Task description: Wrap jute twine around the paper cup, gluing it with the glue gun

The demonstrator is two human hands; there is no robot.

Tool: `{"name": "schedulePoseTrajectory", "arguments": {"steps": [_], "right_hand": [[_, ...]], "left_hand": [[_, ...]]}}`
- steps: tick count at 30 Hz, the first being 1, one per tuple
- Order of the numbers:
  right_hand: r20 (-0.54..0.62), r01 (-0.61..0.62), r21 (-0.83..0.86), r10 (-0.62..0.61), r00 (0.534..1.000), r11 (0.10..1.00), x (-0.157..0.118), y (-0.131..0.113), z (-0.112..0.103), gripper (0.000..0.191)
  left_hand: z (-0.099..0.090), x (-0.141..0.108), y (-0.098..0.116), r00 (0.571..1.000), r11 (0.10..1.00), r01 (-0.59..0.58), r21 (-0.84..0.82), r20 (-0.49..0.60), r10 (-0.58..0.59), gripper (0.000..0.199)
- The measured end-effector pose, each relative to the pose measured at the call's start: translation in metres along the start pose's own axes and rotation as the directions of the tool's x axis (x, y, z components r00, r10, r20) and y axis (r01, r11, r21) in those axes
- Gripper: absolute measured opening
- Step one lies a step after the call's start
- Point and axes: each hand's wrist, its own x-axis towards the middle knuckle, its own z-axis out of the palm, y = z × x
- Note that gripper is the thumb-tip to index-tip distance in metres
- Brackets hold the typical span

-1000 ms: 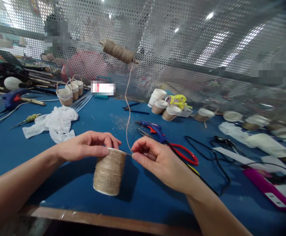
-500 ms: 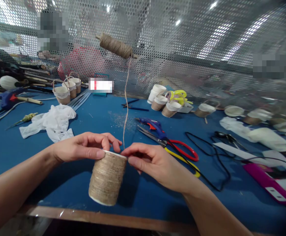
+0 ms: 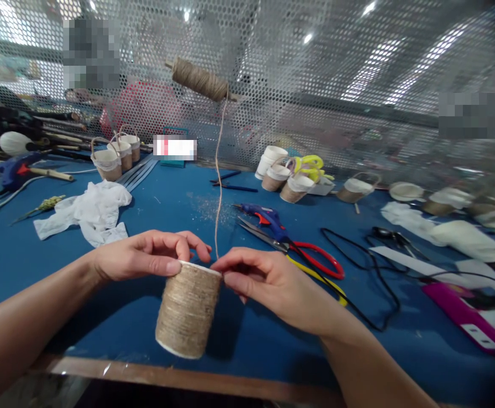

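A cup wrapped in jute twine (image 3: 188,311), with a white rim and base, hangs slightly tilted above the table's front part. My left hand (image 3: 145,255) grips its rim, thumb outside and fingers over the far side. At the rim's right edge my right hand (image 3: 264,277) is closed, thumb and forefinger pinched on the twine (image 3: 219,209). That strand runs up to a twine spool (image 3: 200,79) on a stick at the mesh. My right fingertips partly hide where the strand meets the cup.
Scissors (image 3: 302,258) and a blue glue gun (image 3: 264,218) lie right of my hands, near a black cable. White cloth (image 3: 88,212) lies at left. Small twine-covered baskets (image 3: 107,164) stand at the back left, more at right. A magenta power strip (image 3: 464,317) lies far right.
The cup and my right hand have shifted very slightly to the right. Both hands keep the same grip.
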Motion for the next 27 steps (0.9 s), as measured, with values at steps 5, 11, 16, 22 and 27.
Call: {"name": "schedulePoseTrajectory", "arguments": {"steps": [5, 11, 16, 22, 27], "right_hand": [[-0.033, 0.021, 0.028, -0.020, 0.999, 0.999, -0.004, 0.005, -0.006, 0.014], [-0.053, 0.047, 0.023, -0.046, 0.998, 0.999, -0.008, 0.005, -0.007, 0.013], [-0.050, 0.022, 0.022, -0.020, 0.999, 1.000, -0.008, 0.005, -0.006, 0.015], [-0.005, -0.008, 0.022, 0.008, 1.000, 1.000, -0.004, 0.003, 0.000, 0.018], [0.009, 0.011, 0.008, -0.011, 1.000, 1.000, -0.002, 0.000, 0.004, 0.011]], "left_hand": [[-0.004, 0.001, 0.000, 1.000, 0.996, 0.000, 0.088, 0.000, 0.000, 0.015], [-0.005, 0.002, 0.000, 1.000, 0.995, 0.008, 0.103, -0.009, -0.007, 0.016], [-0.005, 0.002, 0.000, 1.000, 0.996, 0.003, 0.088, -0.026, -0.001, 0.015], [-0.004, -0.001, -0.001, 1.000, 1.000, -0.005, 0.016, -0.008, 0.005, 0.013], [-0.004, -0.002, -0.003, 1.000, 1.000, 0.006, -0.020, 0.006, -0.006, 0.014]]}}
